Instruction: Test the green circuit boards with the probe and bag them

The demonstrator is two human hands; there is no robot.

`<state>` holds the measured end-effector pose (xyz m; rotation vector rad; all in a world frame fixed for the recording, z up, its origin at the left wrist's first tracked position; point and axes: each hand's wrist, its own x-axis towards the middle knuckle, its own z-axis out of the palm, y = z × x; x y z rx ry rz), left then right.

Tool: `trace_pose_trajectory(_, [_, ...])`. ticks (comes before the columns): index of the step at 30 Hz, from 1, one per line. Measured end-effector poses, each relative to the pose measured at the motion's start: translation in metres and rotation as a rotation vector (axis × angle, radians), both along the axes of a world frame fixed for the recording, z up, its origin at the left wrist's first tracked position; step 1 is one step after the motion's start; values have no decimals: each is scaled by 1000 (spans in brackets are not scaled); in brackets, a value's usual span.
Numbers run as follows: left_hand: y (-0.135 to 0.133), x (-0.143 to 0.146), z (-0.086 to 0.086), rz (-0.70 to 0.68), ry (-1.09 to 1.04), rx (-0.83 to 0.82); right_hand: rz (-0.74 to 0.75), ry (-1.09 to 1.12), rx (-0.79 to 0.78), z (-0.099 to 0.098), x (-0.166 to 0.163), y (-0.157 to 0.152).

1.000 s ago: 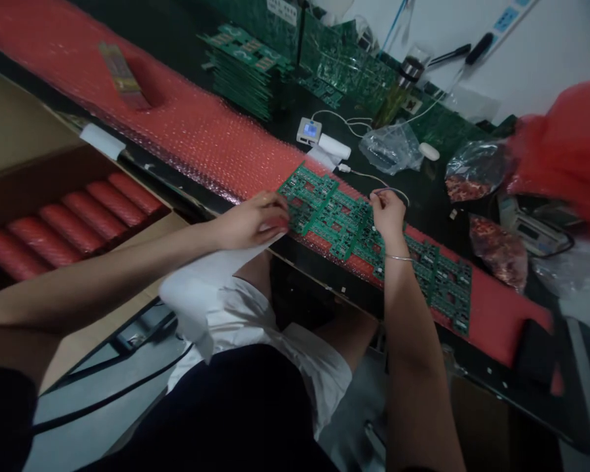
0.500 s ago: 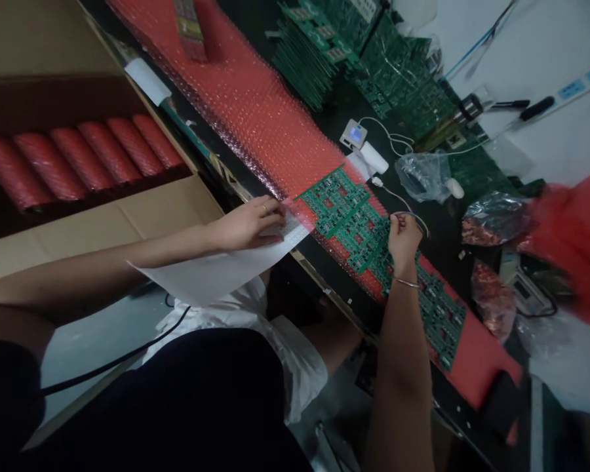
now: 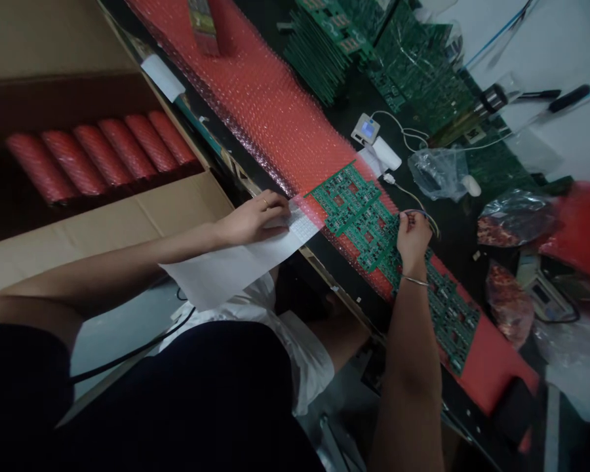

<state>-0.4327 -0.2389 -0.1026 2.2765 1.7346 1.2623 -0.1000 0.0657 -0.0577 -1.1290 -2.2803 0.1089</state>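
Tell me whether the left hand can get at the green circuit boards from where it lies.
Probably yes. The left hand lies on the white sheet, whose far end nearly meets the nearest green circuit boards; nothing stands between them.

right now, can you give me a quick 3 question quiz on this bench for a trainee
1. True or false: the left hand rests on a white sheet at the bench edge.
2. What lies directly under the green circuit boards? A) bare cardboard B) red bubble wrap C) a metal tray
3. Which wrist wears the thin bracelet?

Key: 1 true; 2 B; 3 right
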Motion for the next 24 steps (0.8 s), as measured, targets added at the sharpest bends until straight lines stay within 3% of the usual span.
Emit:
trace_pose_trajectory(15, [3,-5,4,-104,-23,-101,9,67,-33,-4,3,-3])
trace_pose_trajectory(24, [-15,-1,-12,-118,104,-37,2,101,-45,-8,5,-1])
